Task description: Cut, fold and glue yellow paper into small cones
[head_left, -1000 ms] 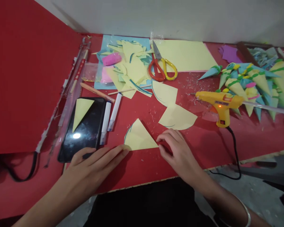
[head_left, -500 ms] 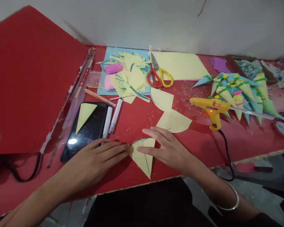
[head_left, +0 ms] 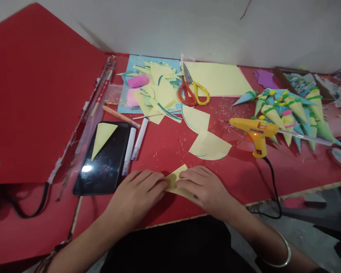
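Near the front edge of the red table (head_left: pixel 165 148), a folded piece of pale yellow paper (head_left: pixel 173 178) lies between my hands. The fingers of my left hand (head_left: pixel 143 191) are closed on its left edge. My right hand (head_left: pixel 207 187) curls over its right side, fingers bent and pressed onto it, hiding part of the paper. Just beyond lie two yellow paper cutouts with curved, blue-marked edges: an upper cutout (head_left: pixel 197 118) and a lower cutout (head_left: pixel 211 145). A folded yellow paper triangle (head_left: pixel 102 136) rests on a black phone (head_left: pixel 108 172) to the left.
A yellow glue gun (head_left: pixel 255 129) with its orange light on lies at right, its cord over the table edge. Behind it are several decorated paper cones (head_left: pixel 290 110). Scissors (head_left: pixel 191 89), paper scraps (head_left: pixel 161 89) and two markers (head_left: pixel 139 140) lie farther back and left.
The yellow paper has been turned and folded over, so less of it shows. My left hand has moved right, and both hands now close in on the paper.
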### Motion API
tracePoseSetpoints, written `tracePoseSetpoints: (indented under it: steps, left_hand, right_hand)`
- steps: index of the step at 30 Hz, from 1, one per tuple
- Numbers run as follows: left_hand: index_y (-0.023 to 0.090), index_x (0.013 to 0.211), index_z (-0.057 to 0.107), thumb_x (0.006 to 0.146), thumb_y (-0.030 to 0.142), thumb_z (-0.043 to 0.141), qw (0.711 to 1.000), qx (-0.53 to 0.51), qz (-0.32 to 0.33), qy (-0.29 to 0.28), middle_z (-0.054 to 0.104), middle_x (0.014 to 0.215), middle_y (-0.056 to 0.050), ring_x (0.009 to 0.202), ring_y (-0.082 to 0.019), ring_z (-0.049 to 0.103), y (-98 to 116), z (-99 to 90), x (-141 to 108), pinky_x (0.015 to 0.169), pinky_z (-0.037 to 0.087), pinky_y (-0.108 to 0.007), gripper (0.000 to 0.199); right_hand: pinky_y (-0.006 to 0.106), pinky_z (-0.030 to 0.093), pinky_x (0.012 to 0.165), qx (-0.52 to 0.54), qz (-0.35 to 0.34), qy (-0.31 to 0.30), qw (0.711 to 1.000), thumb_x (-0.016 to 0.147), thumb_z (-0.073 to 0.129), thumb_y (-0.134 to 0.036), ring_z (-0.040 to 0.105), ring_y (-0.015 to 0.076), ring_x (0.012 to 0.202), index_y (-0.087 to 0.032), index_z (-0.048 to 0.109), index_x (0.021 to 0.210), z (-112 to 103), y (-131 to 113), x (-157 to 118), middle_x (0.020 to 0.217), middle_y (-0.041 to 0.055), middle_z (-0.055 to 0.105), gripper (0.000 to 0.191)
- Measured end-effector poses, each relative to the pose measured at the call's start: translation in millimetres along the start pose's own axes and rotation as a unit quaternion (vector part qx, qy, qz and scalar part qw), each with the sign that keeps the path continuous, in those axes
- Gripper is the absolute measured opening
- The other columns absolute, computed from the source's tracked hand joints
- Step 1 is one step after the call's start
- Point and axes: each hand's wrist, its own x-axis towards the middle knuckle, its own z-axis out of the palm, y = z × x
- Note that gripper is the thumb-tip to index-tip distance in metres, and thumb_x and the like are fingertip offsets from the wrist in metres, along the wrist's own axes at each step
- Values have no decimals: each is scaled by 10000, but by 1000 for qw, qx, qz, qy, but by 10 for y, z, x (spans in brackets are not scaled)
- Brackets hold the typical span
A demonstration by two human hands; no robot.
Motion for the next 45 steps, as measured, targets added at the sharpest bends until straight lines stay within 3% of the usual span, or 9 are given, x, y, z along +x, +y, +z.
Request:
tracePoseSetpoints:
  steps: [5,9,18,33,38,41,45]
  left_hand:
    - [203,800,602,890,140,381,999,-16,-29,22,679,796,23,684,-146,579,23,8,-77,637,373,-287,247]
    - [193,704,590,895,182,390,996,-31,-69,46,644,650,27,602,-140,565,40,24,-54,586,347,-283,277]
    - [191,576,522,876,278,458,989,-8,-140,40,579,567,23,561,-140,535,58,35,-71,594,346,-293,320]
    - [168,626,512,915,362,328,987,23,-157,-4,556,673,-28,593,-153,540,27,71,-62,567,401,-295,394]
    - [168,639,530,916,314,321,985,43,-163,-20,556,702,-35,580,-146,534,-16,45,-88,539,406,-280,376]
    - [170,701,550,914,255,323,984,1,-177,-11,584,725,-28,599,-143,555,-40,9,-122,526,411,-267,323]
    - [192,873,567,905,300,383,972,-84,-218,22,639,810,-10,705,-135,604,-52,-35,-185,606,454,-254,216]
  right_hand:
    - [268,403,766,68,51,5,996,885,472,-229,516,132,822,-181,614,814,11,-14,-5,891,20,618,165]
    - [267,403,719,102,93,11,990,869,499,-276,506,132,758,-164,580,694,23,0,26,829,31,600,223]
    - [276,389,682,46,161,44,985,826,543,-233,453,150,720,-173,486,610,44,-62,82,760,28,538,231]
    - [317,389,658,-3,188,25,982,838,465,-185,419,174,698,-172,520,645,64,-103,117,718,47,527,201]
    - [320,388,645,-10,184,38,982,848,448,-189,411,177,687,-176,512,635,74,-104,114,703,49,525,223]
    - [320,384,638,-16,181,41,982,847,444,-188,412,177,684,-182,512,626,82,-100,114,700,46,521,232]
    - [316,383,643,-14,177,38,983,849,448,-184,414,173,690,-179,515,626,92,-98,112,722,47,533,232]
